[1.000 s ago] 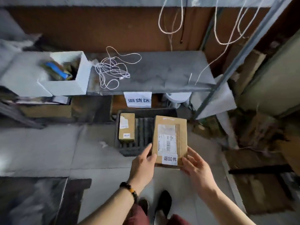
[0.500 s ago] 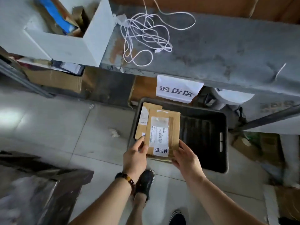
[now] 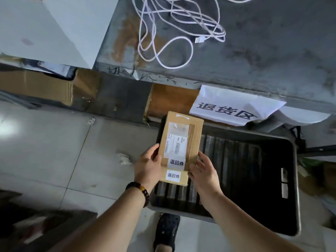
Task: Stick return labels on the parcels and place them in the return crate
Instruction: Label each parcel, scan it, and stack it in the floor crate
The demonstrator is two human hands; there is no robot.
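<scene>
A brown cardboard parcel (image 3: 192,137) with a shipping label and a white return label (image 3: 176,163) lies on top of a second parcel (image 3: 180,179), which also bears a return label (image 3: 173,175). Both are at the left end of the dark grey return crate (image 3: 291,179) on the floor. My left hand (image 3: 148,165) grips the top parcel's left edge, thumb on its face. My right hand (image 3: 203,170) holds its right near corner with fingers spread along the side.
A grey metal shelf (image 3: 263,51) overhangs the crate, with tangled white cables (image 3: 174,31) on it and a white paper sign (image 3: 231,106) on its front edge. A white box (image 3: 47,31) sits at the left. My shoe (image 3: 167,231) stands on the tiled floor.
I have leaned closer to the crate. Both hands lowered the parcel down onto the parcel lying in the crate's left end.
</scene>
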